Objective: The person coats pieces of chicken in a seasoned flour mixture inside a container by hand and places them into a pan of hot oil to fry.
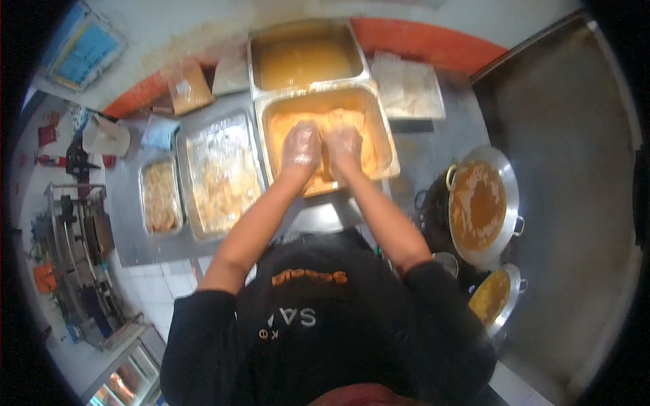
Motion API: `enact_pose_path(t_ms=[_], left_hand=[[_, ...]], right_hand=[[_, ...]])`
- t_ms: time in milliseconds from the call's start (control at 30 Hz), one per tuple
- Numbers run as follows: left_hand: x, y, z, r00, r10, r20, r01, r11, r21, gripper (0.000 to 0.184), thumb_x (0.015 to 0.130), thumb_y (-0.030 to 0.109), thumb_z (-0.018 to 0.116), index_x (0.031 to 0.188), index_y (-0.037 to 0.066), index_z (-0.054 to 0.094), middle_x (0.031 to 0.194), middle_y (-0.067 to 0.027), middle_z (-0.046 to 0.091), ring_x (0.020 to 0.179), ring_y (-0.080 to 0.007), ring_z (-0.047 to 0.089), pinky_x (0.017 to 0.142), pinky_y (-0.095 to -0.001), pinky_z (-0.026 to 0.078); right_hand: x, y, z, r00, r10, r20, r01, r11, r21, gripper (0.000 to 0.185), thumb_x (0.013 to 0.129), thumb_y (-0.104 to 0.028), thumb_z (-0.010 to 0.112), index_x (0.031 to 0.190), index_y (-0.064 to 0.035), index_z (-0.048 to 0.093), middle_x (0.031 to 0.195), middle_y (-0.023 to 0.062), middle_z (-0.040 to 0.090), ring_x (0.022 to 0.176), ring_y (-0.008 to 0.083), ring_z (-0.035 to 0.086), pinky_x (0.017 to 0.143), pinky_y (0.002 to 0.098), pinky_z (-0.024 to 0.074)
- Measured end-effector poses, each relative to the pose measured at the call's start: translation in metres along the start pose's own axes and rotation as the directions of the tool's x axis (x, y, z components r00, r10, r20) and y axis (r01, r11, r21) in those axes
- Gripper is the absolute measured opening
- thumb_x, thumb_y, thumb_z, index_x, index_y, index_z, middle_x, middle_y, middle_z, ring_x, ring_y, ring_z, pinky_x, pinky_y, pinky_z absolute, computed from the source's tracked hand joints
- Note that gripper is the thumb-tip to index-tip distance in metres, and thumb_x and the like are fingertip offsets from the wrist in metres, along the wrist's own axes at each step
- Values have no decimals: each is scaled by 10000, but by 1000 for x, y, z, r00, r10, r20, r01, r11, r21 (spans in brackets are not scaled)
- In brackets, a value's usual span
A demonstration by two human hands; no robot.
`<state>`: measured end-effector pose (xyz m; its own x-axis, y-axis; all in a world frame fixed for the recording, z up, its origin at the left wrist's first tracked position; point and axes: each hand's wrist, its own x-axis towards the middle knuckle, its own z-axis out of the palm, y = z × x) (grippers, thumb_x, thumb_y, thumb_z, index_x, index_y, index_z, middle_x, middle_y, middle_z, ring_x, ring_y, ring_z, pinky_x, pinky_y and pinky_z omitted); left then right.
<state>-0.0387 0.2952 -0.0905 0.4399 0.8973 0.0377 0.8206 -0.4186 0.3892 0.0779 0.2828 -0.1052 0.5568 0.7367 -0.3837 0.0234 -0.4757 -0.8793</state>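
Both my hands wear thin clear plastic gloves and are down in a deep metal pan of orange, floury coating. My left hand presses into the left middle of the coating, its fingertips turned down and hidden. Beside it, slightly apart, my right hand is smeared by motion, so its fingers do not show clearly. Whether either hand grips a piece of food cannot be made out. Directly behind stands another metal pan with yellowish-brown liquid.
Left of the pan lie a large metal tray of pale food pieces and a smaller tray. A brown paper package sits behind them. On the right are two wide pans of oil, one large, one smaller, beside a metal panel.
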Motion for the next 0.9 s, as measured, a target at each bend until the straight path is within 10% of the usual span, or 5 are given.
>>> enact_pose_path(t_ms=[133,200,700,800,900], left_hand=[[-1,-31,2,961,-5,-276,10,1000,19,251,791,123,588,1019,26,627,1008,-202,640,1003,-340,603,873,-433,490],[21,-27,-30,992,-27,-126,31,999,35,306,802,129,582,1084,16,628,1046,-216,643,1034,-344,601,895,-429,488],[46,-69,-25,889,258,-379,-314,945,-94,184,830,162,696,1000,92,683,877,-111,686,815,-245,671,719,-342,543],[49,-59,-41,773,471,-425,-482,872,88,213,805,112,710,1006,49,678,934,-126,687,815,-247,661,738,-335,534],[61,-62,-36,695,602,-394,-642,766,39,213,779,81,711,983,35,671,912,-132,688,807,-277,654,739,-353,526]], right_hand=[[32,-9,-27,837,-255,484,491,-37,-870,168,769,-225,642,817,-71,690,827,142,696,633,326,643,545,397,506],[42,3,-46,965,204,167,-237,948,214,109,763,-171,643,747,-69,677,740,116,680,596,285,619,537,389,485],[-167,21,-309,698,-39,-715,386,862,329,150,821,-62,709,924,-51,601,776,42,592,680,134,582,539,271,472],[-233,58,-407,570,-369,-734,-521,529,-670,260,819,-229,569,886,-2,677,968,194,665,909,302,646,782,394,513],[-280,100,-490,308,-55,-950,-812,505,-292,364,844,-319,519,941,-18,700,1002,191,678,951,325,652,829,428,505]])
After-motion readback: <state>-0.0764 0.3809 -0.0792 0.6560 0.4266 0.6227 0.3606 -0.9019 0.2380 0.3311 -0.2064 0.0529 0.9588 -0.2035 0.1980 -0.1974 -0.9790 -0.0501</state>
